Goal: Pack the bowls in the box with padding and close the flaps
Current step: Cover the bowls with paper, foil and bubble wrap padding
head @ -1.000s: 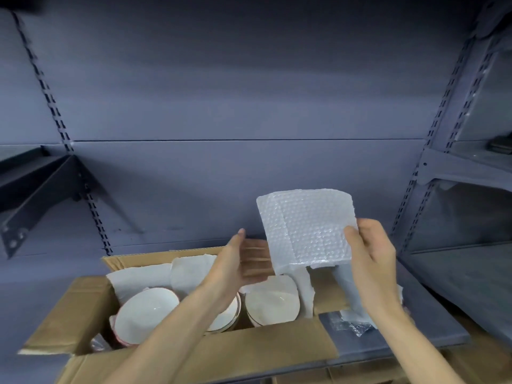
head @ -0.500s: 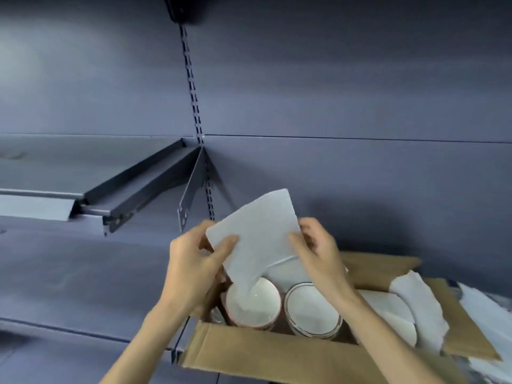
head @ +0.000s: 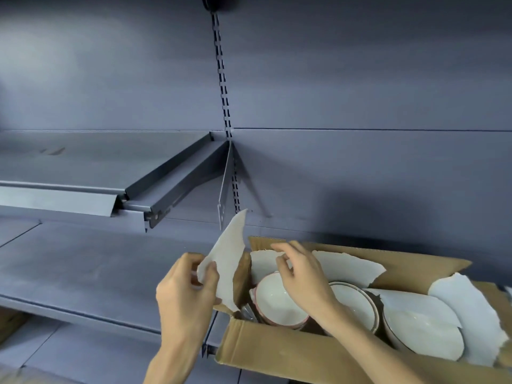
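Note:
An open cardboard box (head: 279, 353) stands on the shelf at the lower right. Three white bowls lie inside: a red-rimmed bowl (head: 273, 302) at the left, a middle bowl (head: 356, 303) partly behind my right wrist, and a right bowl (head: 424, 336). My left hand (head: 185, 295) pinches a white padding sheet (head: 228, 256) held upright at the box's left end. My right hand (head: 302, 275) hovers over the red-rimmed bowl with fingers curled and apart, touching a white sheet (head: 263, 263) along the back wall. More torn white sheets (head: 471, 309) line the right end.
The grey metal shelf (head: 91, 270) stretches left of the box. A higher shelf (head: 83, 176) juts out at the upper left on a bracket. A slotted upright (head: 224, 106) runs down the back panel behind the box.
My right hand let go of the padding sheet and moved down over the bowls. My left hand keeps the sheet and has turned it edge-on at the box's left end. The view shifted left.

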Demonstrator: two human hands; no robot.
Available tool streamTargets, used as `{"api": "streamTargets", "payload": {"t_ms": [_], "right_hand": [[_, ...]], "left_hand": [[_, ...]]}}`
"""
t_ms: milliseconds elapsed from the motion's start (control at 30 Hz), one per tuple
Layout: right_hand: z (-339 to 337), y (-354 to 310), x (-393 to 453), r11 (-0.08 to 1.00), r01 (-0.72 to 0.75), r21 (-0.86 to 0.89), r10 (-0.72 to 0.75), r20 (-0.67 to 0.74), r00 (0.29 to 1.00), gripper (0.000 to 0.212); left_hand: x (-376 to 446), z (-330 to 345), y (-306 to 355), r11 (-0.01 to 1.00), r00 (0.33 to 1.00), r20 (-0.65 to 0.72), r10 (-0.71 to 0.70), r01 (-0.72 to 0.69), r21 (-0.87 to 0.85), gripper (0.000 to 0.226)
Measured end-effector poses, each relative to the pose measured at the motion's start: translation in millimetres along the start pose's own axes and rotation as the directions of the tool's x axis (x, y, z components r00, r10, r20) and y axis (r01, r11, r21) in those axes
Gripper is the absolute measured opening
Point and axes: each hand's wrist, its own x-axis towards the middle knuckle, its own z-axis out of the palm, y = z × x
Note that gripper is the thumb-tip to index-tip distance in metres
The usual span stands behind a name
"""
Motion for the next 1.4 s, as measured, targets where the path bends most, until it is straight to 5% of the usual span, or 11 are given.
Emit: {"api": "streamTargets", "payload": {"t_ms": [267,433,833,1033,1167,1233,1300,1400], "right_hand": [[7,9,6,0.935,0.11,-0.337,-0.068,0.133,0.989,0.044],[5,11,5,0.904,0.126,-0.408,-0.074,0.14,0.987,0.024],[0,11,5,0.929,0.096,-0.358,-0.062,0.105,0.993,0.021],[-1,6,7,0.932,0.063,-0.356,-0.02,0.124,0.992,0.021],[12,-18,-8,0.991,-0.113,-0.072,0.121,0.124,0.985,0.019],[27,-38,-15,0.907,-0.387,0.167,0.321,0.322,0.891,0.022],[40,-54,-15,0.61,-0.672,0.419,0.46,0.503,0.731,0.027],[46,-63,-9,0.268,-0.791,0.55,0.579,0.565,0.588,0.036]], "left_hand": [[-10,12,-1,1.0,0.998,0.063,0.004,-0.003,-0.011,0.026],[-16,17,-1,1.0,0.995,0.1,0.011,-0.009,-0.025,0.027],[-20,25,-17,0.981,0.99,0.095,0.107,-0.121,0.152,0.015],[-4,32,-17,0.914,0.95,0.137,0.28,-0.307,0.266,0.008],[-11,35,-26,0.894,0.958,0.184,0.219,-0.272,0.357,0.01],[-15,37,-29,0.908,0.976,0.182,0.121,-0.183,0.378,0.013],[-17,38,-30,0.91,0.98,0.187,0.072,-0.141,0.389,0.014],[-17,36,-27,0.909,0.977,0.192,0.087,-0.157,0.387,0.011]]}}
